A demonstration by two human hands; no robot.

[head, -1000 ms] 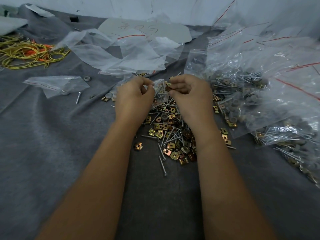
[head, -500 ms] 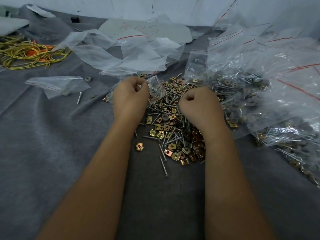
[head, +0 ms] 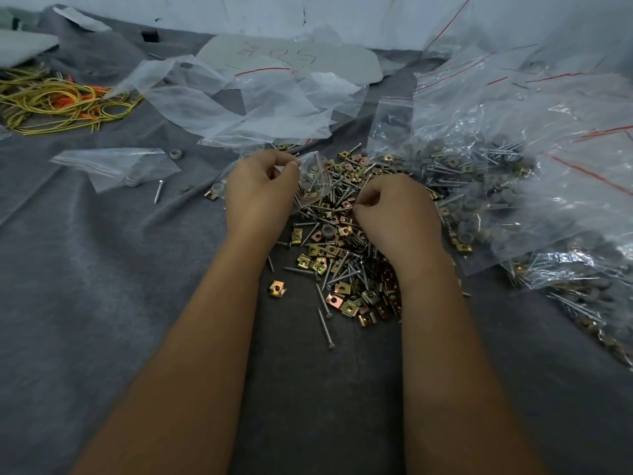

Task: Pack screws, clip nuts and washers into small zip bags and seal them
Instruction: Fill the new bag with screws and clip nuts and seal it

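The left hand (head: 258, 190) pinches the mouth of a small zip bag (head: 313, 181) that already has screws in it, holding it just above the loose pile of screws and clip nuts (head: 337, 255) on the grey counter (head: 102, 286). The right hand (head: 397, 214) is curled shut down on the pile; what its fingers grip cannot be told. Filled bags (head: 496, 173) lie heaped to the right, empty bags (head: 260, 97) behind.
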